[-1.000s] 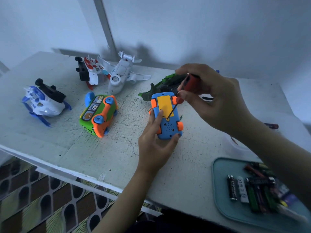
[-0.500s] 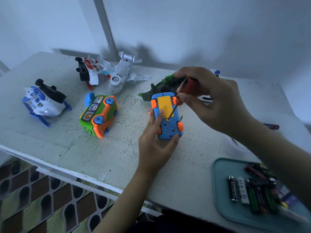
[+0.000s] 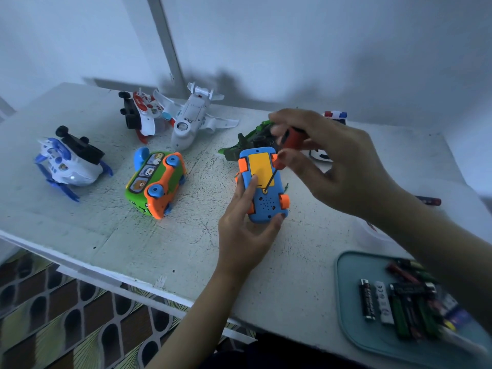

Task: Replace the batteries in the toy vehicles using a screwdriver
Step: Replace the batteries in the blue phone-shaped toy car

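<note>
A blue toy car (image 3: 266,202) with orange wheels lies upside down on the white table (image 3: 87,230). Its yellow battery cover (image 3: 259,162) faces up. My left hand (image 3: 246,230) grips the car's near end, one finger lying along the cover's left edge and the thumb at the right corner. My right hand (image 3: 338,161) pinches the red handle of a screwdriver (image 3: 291,138) from above. The thin shaft slants down and its tip sits at the screw just below the cover.
A teal tray (image 3: 348,296) with several batteries lies at the near right. A green-orange toy bus (image 3: 157,183) is left of the car. White toy planes (image 3: 191,118) and a blue-white toy (image 3: 69,162) stand farther left. A dark green toy (image 3: 251,139) lies behind the car.
My right hand's fingers have shifted slightly on the screwdriver handle, and the hand sits a little lower and to the right. The car and my left hand have stayed put.
</note>
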